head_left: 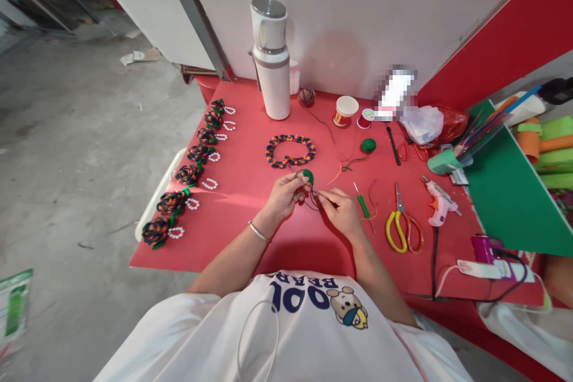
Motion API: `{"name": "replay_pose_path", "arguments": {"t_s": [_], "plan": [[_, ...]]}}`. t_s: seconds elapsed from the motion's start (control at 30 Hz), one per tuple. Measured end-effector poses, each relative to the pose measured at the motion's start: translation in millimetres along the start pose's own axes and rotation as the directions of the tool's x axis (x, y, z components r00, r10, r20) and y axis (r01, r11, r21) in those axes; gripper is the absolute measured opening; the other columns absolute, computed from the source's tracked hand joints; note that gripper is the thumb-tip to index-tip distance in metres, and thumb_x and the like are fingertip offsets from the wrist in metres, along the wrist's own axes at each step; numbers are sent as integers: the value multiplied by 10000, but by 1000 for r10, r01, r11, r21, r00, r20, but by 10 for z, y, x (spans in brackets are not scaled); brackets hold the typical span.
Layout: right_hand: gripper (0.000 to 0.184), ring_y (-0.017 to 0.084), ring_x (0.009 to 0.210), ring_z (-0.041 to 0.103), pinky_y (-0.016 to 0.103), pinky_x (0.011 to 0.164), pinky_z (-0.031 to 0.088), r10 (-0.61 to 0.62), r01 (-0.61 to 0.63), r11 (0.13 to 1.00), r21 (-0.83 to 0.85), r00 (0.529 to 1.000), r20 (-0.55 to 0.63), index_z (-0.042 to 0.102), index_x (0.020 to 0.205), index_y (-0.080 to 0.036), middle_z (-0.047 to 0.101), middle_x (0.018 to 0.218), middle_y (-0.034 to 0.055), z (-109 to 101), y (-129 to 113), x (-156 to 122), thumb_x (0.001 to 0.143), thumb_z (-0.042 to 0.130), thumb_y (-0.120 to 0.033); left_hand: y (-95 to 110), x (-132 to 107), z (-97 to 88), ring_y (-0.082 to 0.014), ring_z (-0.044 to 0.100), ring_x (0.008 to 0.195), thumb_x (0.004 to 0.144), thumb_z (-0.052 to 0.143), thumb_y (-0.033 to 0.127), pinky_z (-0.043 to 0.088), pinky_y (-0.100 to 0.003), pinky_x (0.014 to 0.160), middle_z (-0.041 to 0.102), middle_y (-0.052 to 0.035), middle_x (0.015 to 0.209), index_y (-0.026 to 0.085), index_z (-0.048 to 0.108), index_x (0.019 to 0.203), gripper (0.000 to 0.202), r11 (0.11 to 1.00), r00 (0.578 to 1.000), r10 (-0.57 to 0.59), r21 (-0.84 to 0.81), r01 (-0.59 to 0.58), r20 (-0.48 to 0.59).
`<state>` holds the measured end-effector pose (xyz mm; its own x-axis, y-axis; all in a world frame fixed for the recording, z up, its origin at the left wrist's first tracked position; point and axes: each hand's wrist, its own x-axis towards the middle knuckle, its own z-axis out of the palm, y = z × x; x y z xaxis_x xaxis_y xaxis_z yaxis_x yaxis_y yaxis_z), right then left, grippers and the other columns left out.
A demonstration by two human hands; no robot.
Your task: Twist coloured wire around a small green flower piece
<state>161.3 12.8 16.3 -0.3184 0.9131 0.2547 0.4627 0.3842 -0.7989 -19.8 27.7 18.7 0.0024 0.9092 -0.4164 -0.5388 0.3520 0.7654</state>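
Note:
Between the fingers of my left hand [286, 194] is a small green knitted or crocheted piece [308, 176]. A dark green yarn strand [313, 188] runs from it to my right hand [338, 209], whose thumb and forefinger pinch it; whether a thin needle is there too is too small to tell. Just beyond my hands lies a multicoloured braided yarn loop [290, 151]. A green-handled crochet hook [362, 203] rests beside my right hand. Farther back sit a green yarn ball [368, 145] and a multicoloured yarn ball [307, 96].
Several yarn flowers [188, 174] with white bead loops [209, 183] line the left edge. A tall white flask [274, 80] and a paper cup [345, 111] stand at the back. To the right lie scissors [400, 224], a pink glue gun [441, 203] and a power strip [481, 270].

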Motion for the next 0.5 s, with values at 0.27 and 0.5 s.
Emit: {"name": "replay_pose_path", "arguments": {"t_s": [0.27, 0.5], "plan": [[236, 204, 848, 736, 315, 801, 590, -18, 19, 1000, 6, 1000, -25, 813, 1081, -231, 781, 926, 74, 33, 11, 1, 992, 595, -222, 16, -23, 37, -102, 558, 471, 591, 915, 399, 359, -210, 397, 645, -4, 612, 141, 641, 751, 410, 997, 1000, -27, -65, 28, 6], [217, 201, 843, 733, 310, 795, 583, -18, 18, 1000, 11, 1000, -26, 803, 1060, -221, 779, 926, 76, 41, -21, 3, 997, 595, -229, 25, -20, 42, -86, 517, 437, 612, 915, 403, 336, -206, 391, 632, 17, 601, 160, 616, 789, 424, 997, 1000, -12, -76, 11, -6]]}}
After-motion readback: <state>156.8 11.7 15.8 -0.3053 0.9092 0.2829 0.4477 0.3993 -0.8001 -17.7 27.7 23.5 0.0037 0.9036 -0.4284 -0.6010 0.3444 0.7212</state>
